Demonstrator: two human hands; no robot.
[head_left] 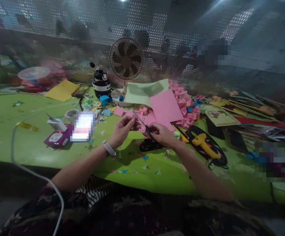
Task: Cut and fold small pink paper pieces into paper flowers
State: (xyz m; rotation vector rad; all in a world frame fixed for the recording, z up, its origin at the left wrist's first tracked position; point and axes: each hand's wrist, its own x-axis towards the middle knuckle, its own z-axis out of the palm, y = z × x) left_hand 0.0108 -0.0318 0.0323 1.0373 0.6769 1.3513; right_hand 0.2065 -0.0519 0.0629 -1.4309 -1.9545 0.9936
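My right hand is closed on a pair of scissors with dark handles. Their thin blades point up and left, toward my other hand. My left hand, with a white band at the wrist, is pinched near the blade tips. Whatever lies between its fingers is too small to make out against the pink paper pieces behind. Below the right hand, a black object rests on the green table. Just beyond the hands lies a sheet of pink paper, partly over a pale green sheet.
Pink paper pieces are heaped at the back. A yellow glue gun and yellow cutter lie to the right. Leftward are a lit phone, purple power box and white cable. A fan and bottle stand behind.
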